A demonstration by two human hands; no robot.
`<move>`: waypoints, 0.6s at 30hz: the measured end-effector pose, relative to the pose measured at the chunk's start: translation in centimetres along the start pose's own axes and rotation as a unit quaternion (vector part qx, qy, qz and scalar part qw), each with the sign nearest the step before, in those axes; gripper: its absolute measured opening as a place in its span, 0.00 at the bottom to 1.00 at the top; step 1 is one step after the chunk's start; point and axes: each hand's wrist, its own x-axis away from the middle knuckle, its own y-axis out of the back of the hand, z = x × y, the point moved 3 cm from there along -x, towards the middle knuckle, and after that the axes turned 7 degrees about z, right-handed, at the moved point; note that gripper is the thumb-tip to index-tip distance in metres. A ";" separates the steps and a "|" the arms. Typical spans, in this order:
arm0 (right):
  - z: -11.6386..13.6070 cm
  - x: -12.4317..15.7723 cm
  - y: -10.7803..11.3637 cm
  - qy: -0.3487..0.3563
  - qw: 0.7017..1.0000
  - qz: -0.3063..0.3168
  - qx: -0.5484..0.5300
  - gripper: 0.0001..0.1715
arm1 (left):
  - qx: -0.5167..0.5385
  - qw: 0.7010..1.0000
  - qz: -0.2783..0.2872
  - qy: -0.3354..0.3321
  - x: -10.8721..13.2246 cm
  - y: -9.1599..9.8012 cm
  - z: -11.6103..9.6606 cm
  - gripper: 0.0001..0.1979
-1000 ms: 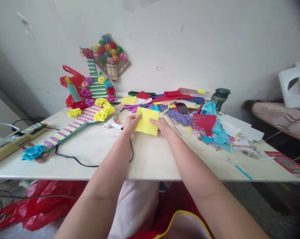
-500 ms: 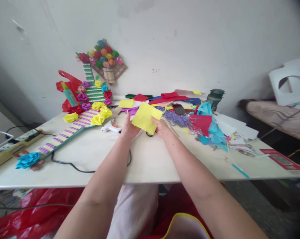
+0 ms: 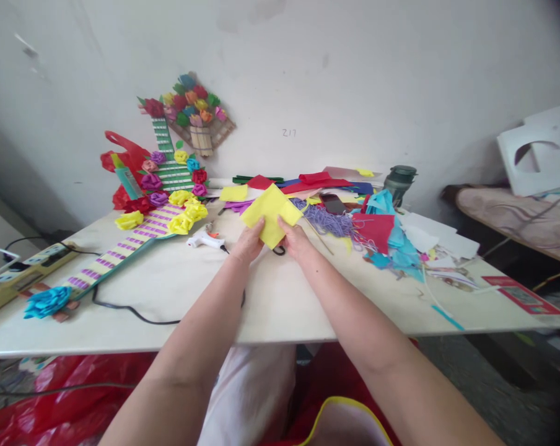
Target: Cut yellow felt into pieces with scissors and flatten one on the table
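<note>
A yellow square of paper or felt (image 3: 271, 210) is held up over the table, one corner pointing down. My left hand (image 3: 251, 241) pinches its lower left edge, the thumb lying on its face. On the lower right edge my right hand (image 3: 293, 238) grips it the same way, thumb in front. The fingers behind the sheet are hidden. Just left of my hands lies a white glue gun (image 3: 204, 240) with a black cord. Behind the sheet, another yellow piece (image 3: 233, 193) rests on a purple one.
A striped guitar-shaped craft (image 3: 122, 248) with yellow flowers lies at left, near a power strip (image 3: 29, 272). Purple yarn (image 3: 331, 222), a phone (image 3: 333, 203), blue scraps (image 3: 403, 248) and a dark bottle (image 3: 399, 183) stand right. Red sheets (image 3: 317, 181) lie at the back.
The yellow sheet has turned so that a corner points down. My left hand has moved right, from beside the sheet to its lower edge, with the thumb now on its face.
</note>
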 end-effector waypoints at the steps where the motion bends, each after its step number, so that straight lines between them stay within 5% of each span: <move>1: 0.0 0.0 0.1 0.001 1.000 -0.002 0.003 0.20 | -0.010 1.000 0.000 0.000 0.0 0.1 -0.1 0.16; 9: 1.0 0.1 0.9 0.002 1.000 -0.007 0.003 0.10 | -0.012 0.999 -0.033 0.011 -0.2 1.4 -0.8 0.22; 18: 0.8 0.0 0.9 0.004 1.000 -0.012 -0.002 0.08 | 0.050 0.998 -0.033 0.031 0.2 0.3 -0.7 0.13</move>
